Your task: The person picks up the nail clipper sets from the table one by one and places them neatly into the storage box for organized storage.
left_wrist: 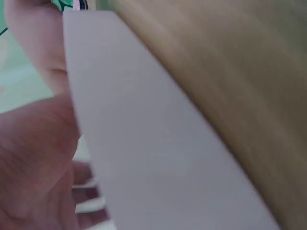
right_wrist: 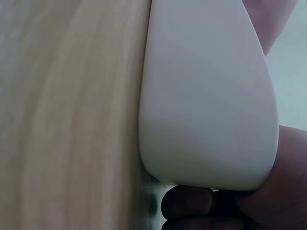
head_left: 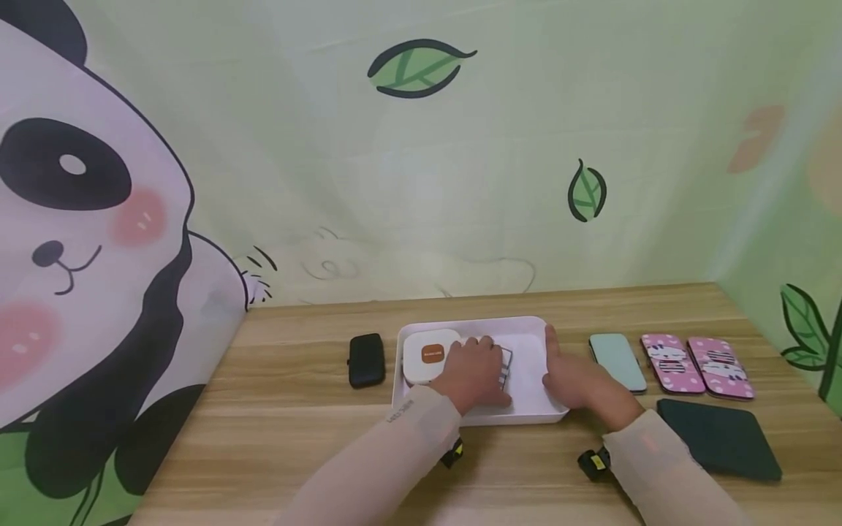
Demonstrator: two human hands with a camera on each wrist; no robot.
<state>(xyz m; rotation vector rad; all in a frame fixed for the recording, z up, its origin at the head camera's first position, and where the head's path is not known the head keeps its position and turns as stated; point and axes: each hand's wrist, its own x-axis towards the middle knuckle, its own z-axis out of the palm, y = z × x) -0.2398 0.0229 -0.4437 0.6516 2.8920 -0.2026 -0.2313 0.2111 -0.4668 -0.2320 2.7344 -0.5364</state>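
A white shallow tray (head_left: 529, 358) stands on the wood-grain table. My left hand (head_left: 472, 371) reaches into it from above, fingers pointing down, and holds a flat white item with black lines (head_left: 506, 363), mostly hidden beneath the hand. Left of that hand, inside the tray, lies a white rounded case with an orange label (head_left: 432, 353). At the tray's right end, my right hand (head_left: 574, 376) grips the wall, with fingers (right_wrist: 192, 200) curled round the corner in the right wrist view. The tray's outer wall (left_wrist: 139, 129) fills much of the left wrist view.
A small black case (head_left: 366, 360) lies left of the tray. To the right are a pale mint case (head_left: 618, 361), two pink patterned cases (head_left: 672, 363) side by side and a dark flat pouch (head_left: 720, 438). A printed cloth backdrop (head_left: 460, 197) rises behind the table.
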